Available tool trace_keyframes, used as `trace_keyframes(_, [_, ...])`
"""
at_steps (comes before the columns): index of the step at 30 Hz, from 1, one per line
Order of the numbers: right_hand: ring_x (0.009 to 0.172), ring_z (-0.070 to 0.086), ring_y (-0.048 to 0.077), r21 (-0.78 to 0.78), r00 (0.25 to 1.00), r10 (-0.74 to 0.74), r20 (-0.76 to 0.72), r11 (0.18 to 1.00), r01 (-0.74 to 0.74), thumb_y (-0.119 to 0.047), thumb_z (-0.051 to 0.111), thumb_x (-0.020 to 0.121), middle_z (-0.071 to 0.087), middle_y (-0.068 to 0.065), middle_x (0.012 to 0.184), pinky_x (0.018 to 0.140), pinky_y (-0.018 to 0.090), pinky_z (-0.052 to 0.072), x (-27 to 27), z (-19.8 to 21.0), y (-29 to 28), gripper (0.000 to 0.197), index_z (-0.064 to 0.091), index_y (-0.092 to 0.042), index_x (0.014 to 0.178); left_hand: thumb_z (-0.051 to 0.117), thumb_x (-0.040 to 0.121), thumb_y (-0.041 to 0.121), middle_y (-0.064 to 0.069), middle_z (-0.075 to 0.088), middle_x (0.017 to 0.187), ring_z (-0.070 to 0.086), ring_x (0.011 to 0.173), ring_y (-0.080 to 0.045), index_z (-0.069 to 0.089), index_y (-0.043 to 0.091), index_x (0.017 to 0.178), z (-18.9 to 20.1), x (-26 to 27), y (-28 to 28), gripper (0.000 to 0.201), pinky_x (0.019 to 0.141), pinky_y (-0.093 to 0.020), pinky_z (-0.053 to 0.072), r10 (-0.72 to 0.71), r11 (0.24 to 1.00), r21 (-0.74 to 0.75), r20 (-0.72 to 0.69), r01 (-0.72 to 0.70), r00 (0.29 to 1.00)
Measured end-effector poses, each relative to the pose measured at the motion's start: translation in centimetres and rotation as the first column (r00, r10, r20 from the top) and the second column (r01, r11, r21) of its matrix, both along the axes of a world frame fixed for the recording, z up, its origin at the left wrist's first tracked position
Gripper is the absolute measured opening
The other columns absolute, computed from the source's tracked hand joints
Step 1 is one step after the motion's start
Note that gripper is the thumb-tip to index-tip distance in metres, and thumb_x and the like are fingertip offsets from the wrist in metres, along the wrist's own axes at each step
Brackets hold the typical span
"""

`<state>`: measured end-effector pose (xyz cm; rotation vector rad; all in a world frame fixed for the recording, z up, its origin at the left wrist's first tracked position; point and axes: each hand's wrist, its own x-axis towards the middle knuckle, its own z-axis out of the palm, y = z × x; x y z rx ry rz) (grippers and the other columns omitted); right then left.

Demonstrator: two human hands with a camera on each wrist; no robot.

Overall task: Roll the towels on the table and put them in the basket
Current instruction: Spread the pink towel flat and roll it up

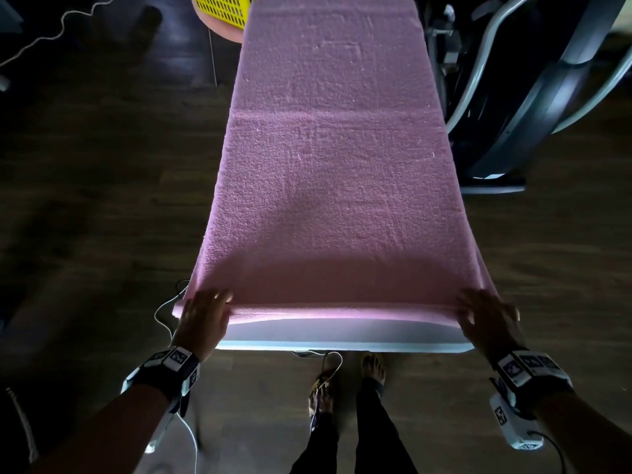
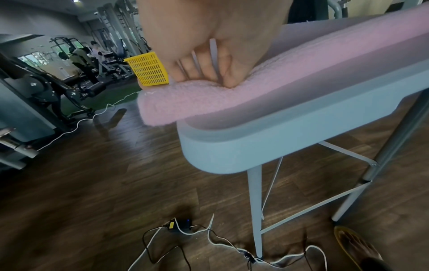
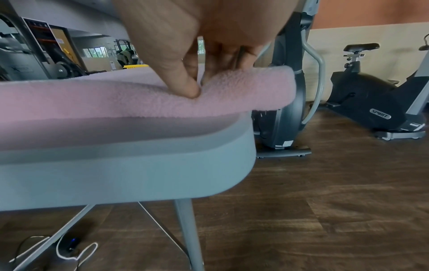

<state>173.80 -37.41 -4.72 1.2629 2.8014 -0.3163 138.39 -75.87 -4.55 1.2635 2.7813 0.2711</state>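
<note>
A pink towel [image 1: 335, 148] lies flat along the narrow pale table [image 1: 342, 340], and its near edge is turned over into a low roll. My left hand [image 1: 205, 313] holds the roll's left end, where the left wrist view shows curled fingers [image 2: 204, 73] digging into the towel [image 2: 278, 69]. My right hand [image 1: 489, 316] holds the right end. In the right wrist view its thumb and fingers [image 3: 199, 80] pinch the rolled edge [image 3: 116, 99]. The yellow basket [image 1: 222, 8] stands beyond the table's far left corner, partly hidden by the towel.
A large exercise machine [image 1: 530, 80] stands close to the table's right side, and an exercise bike [image 3: 371, 102] is farther right. Cables and a small box [image 2: 185, 231] lie on the wooden floor under the table. My feet [image 1: 372, 364] are at its near edge.
</note>
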Motion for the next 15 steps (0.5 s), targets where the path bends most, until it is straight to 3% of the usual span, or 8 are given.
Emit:
trace_keyframes(2, [0.086,0.062,0.035,0.049,0.999,0.005,-0.043,0.999,-0.002,-0.007,0.067,0.077,0.064,0.013,0.093,0.078,0.053,0.045,-0.5,0.0,-0.1,0.018,0.066,-0.010,0.095,0.067,0.074,0.007,-0.011,0.061,0.089,0.050,0.085,-0.029,0.064,0.010,0.094,-0.1,0.1,0.3,0.021,0.069,-0.046,0.043,0.028,0.999,0.038,-0.046,-0.026,0.999])
trace_keyframes(4, [0.074,0.064,0.035,0.040,0.994,0.055,-0.095,0.998,-0.051,0.000,0.063,0.078,0.063,0.014,0.080,0.068,0.048,0.051,-1.1,0.2,-0.8,0.008,0.066,-0.004,0.084,0.053,0.073,0.005,-0.011,0.055,0.083,0.050,0.080,-0.032,0.058,0.009,0.088,-0.2,0.7,0.4,0.017,0.068,-0.046,0.049,-0.028,0.995,0.092,-0.034,0.031,0.999])
trace_keyframes(6, [0.071,0.061,0.035,0.000,0.992,0.083,-0.090,0.997,-0.083,0.001,0.070,0.070,0.060,0.011,0.078,0.063,0.043,0.051,-1.4,0.2,-1.3,0.014,0.064,-0.007,0.080,0.055,0.062,-0.002,-0.012,0.053,0.087,0.052,0.083,-0.035,0.052,0.010,0.093,-0.8,1.1,0.2,0.033,0.073,-0.048,0.051,-0.054,0.997,0.056,0.025,0.053,0.998])
trace_keyframes(8, [0.075,0.057,0.032,-0.058,0.995,0.090,-0.045,0.994,-0.093,-0.002,0.076,0.058,0.058,0.006,0.084,0.065,0.040,0.048,-1.1,0.0,-1.4,0.032,0.062,-0.013,0.084,0.056,0.057,-0.001,-0.014,0.054,0.097,0.052,0.090,-0.038,0.049,0.010,0.103,-1.4,1.3,0.0,0.047,0.077,-0.050,0.050,-0.023,0.999,-0.021,0.076,0.024,0.997])
trace_keyframes(10, [0.079,0.057,0.031,-0.069,0.994,0.100,-0.046,0.992,-0.103,-0.004,0.078,0.053,0.059,0.003,0.088,0.067,0.039,0.048,-0.8,-0.2,-1.1,0.041,0.063,-0.015,0.089,0.049,0.065,0.008,-0.014,0.057,0.101,0.053,0.093,-0.037,0.052,0.010,0.108,-1.4,1.2,0.2,0.043,0.078,-0.048,0.050,-0.014,1.000,-0.020,0.069,0.016,0.998])
trace_keyframes(14, [0.080,0.063,0.031,-0.031,0.986,0.121,-0.110,0.992,-0.125,0.001,0.080,0.057,0.067,0.004,0.087,0.071,0.041,0.049,-0.8,-0.3,-0.5,0.039,0.070,-0.013,0.091,0.068,0.063,-0.005,-0.012,0.063,0.090,0.058,0.085,-0.033,0.063,0.005,0.097,-0.7,0.8,0.7,0.035,0.074,-0.043,0.051,-0.022,0.999,0.045,0.044,0.020,0.999])
trace_keyframes(15, [0.081,0.064,0.031,-0.016,0.989,0.106,-0.106,0.994,-0.109,-0.003,0.078,0.061,0.068,0.004,0.085,0.075,0.043,0.048,-0.8,-0.3,-0.5,0.031,0.071,-0.014,0.089,0.067,0.065,-0.001,-0.011,0.064,0.086,0.060,0.081,-0.033,0.064,0.005,0.093,-0.3,0.8,0.8,0.029,0.071,-0.042,0.052,-0.029,0.999,0.026,0.040,0.028,0.999])
